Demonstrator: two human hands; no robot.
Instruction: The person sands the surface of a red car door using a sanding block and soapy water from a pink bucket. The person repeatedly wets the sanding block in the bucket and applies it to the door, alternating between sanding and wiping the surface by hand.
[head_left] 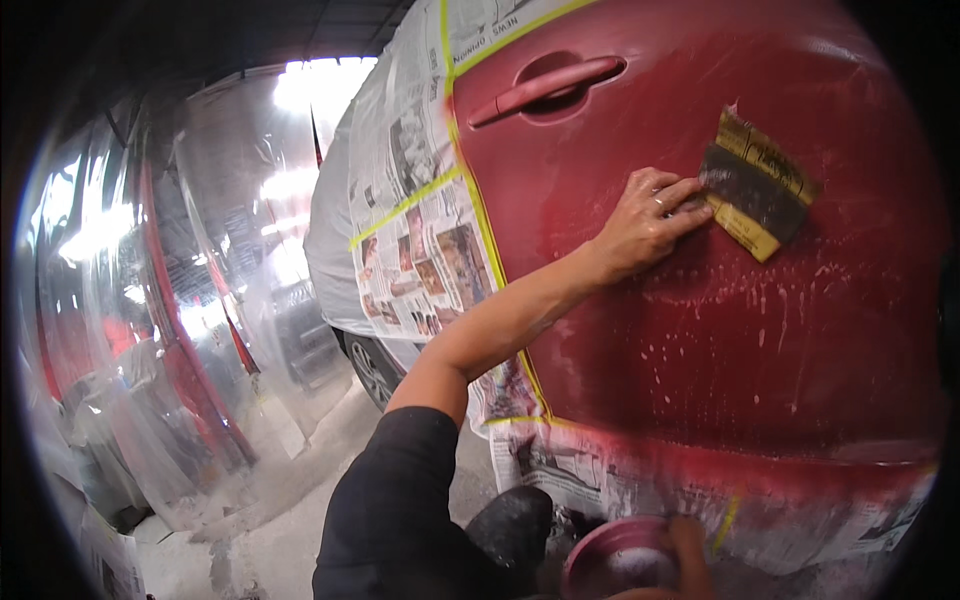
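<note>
The dark-red car door (600, 330) fills the right side, with whitish wet streaks and drops running down it. My left hand (655, 220) reaches across to it, fingers bent and tips at the left edge of a yellow sheet with a dark-grey band (755, 195), which looks like sandpaper. The sheet lies tilted against the door; its grip is partly hidden behind my fingers. Low in the view, my right hand (690, 555) grips the rim of a pink bowl (600, 560) with pale liquid in it.
Newspaper (430, 260) and yellow tape (485, 225) border the door, with more paper along its lower edge. The door handle (550, 88) juts out above. A car wheel (370, 370) and clear plastic sheeting (200, 300) stand to the left over a grey floor.
</note>
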